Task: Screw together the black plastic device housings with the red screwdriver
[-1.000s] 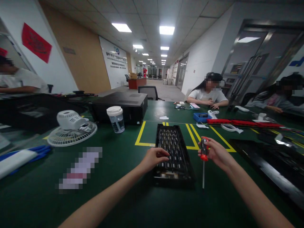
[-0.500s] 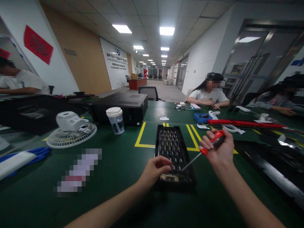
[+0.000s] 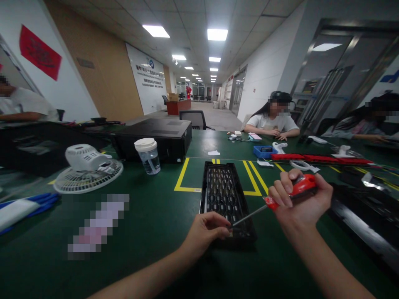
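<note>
My right hand (image 3: 301, 201) is wrapped around the red and black handle of a screwdriver (image 3: 249, 216). Its shaft slants down to the left, and the tip meets the fingertips of my left hand (image 3: 207, 232). Those fingers are pinched together over the near end of a black panel (image 3: 222, 199); whatever lies between them is too small to make out. Rows of rounded hollows with a honeycomb look fill the panel, which lies lengthwise on the green table with a raised rim around it.
A lidded plastic cup (image 3: 148, 155), a white fan (image 3: 89, 168) and a large black case (image 3: 152, 139) stand to the left. Blue and white gloves (image 3: 28, 209) lie at far left. Long black parts (image 3: 368, 220) lie at right. Across the table sits a person (image 3: 274, 118).
The screwdriver has tilted flatter, with its handle now further right and its tip at my left fingertips. My left hand has shifted slightly over the panel's near end.
</note>
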Tool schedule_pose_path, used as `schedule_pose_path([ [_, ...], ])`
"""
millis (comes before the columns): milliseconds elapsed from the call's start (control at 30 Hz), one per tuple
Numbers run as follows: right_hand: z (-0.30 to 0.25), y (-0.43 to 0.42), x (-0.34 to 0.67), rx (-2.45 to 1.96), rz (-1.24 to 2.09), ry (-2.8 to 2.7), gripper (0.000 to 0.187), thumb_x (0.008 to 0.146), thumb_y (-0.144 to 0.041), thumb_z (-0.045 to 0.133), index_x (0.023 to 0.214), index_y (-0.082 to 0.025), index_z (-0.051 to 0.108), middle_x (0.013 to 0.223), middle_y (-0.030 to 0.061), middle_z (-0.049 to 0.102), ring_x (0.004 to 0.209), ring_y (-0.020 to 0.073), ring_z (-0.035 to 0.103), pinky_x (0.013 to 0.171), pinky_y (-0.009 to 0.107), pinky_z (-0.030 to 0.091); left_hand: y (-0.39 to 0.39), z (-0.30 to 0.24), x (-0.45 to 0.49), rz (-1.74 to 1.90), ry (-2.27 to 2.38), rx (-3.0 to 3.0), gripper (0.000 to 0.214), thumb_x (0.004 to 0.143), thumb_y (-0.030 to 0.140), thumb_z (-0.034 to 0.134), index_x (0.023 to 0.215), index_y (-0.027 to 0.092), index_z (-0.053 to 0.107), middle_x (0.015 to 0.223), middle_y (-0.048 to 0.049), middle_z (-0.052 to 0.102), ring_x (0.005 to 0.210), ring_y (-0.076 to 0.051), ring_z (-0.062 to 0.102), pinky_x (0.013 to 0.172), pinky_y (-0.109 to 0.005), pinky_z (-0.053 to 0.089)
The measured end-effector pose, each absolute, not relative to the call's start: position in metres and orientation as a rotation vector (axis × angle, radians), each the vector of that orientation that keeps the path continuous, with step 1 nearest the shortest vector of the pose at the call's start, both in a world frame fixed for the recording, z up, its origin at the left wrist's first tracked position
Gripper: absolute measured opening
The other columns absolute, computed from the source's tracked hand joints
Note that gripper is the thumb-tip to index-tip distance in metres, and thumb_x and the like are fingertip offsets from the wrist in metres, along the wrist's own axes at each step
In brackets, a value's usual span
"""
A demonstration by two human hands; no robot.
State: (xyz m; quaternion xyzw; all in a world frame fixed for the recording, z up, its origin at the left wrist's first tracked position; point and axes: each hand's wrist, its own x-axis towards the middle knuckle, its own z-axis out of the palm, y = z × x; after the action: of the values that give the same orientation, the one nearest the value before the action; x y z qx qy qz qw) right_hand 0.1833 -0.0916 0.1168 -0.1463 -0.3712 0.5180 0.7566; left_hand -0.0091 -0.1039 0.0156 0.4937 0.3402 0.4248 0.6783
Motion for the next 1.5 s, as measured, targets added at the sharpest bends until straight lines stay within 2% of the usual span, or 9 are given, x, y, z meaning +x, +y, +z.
schedule_pose_path([
  [433,0.116,-0.097,0.182,-0.334,1.119,-0.835,0.031,0.079,-0.044,0.039,0.066,-0.019,0.050,0.047,-0.0048,0.040,0.028,0.0057,0.033,0.028,0.019,0.025,-0.105,0.010,-0.010,0.962,0.789,1.105,0.016,0.062,0.021,0.072,0.074,0.013,0.064,0.067,-0.0023,0.067,0.060,-0.011,0.060,0.057,-0.022,0.046],
  [733,0.117,-0.098,0.183,-0.311,1.110,-0.855,0.035,0.081,-0.043,0.030,0.066,-0.018,0.050,0.047,-0.0046,0.038,0.028,0.0060,0.032,0.028,0.019,0.024,-0.107,0.009,-0.010,0.954,0.786,1.121,0.015,0.063,0.019,0.071,0.076,0.014,0.067,0.068,-0.0016,0.068,0.059,-0.009,0.059,0.059,-0.021,0.046],
  [1167,0.121,-0.115,0.178,-0.286,1.098,-1.045,0.035,0.079,-0.048,0.034,0.067,-0.020,0.051,0.045,-0.0046,0.040,0.026,0.0074,0.035,0.026,0.020,0.029,-0.109,0.004,-0.006,0.921,0.808,1.176,0.014,0.068,0.023,0.067,0.079,0.014,0.069,0.066,-0.0026,0.067,0.061,-0.012,0.059,0.062,-0.024,0.046],
  [1333,0.122,-0.124,0.174,-0.305,1.062,-1.076,0.032,0.079,-0.046,0.037,0.067,-0.020,0.052,0.046,-0.0037,0.042,0.029,0.0094,0.040,0.030,0.023,0.034,-0.108,0.009,-0.007,0.917,0.884,1.258,0.015,0.067,0.022,0.067,0.080,0.016,0.069,0.072,-0.0027,0.068,0.067,-0.013,0.060,0.065,-0.024,0.046],
  [1500,0.122,-0.124,0.170,-0.300,1.055,-1.077,0.032,0.078,-0.046,0.037,0.067,-0.020,0.051,0.047,-0.0033,0.043,0.029,0.0096,0.040,0.029,0.023,0.034,-0.107,0.006,-0.009,0.911,0.865,1.292,0.018,0.067,0.022,0.066,0.084,0.016,0.067,0.078,-0.0030,0.068,0.070,-0.014,0.061,0.066,-0.025,0.047],
])
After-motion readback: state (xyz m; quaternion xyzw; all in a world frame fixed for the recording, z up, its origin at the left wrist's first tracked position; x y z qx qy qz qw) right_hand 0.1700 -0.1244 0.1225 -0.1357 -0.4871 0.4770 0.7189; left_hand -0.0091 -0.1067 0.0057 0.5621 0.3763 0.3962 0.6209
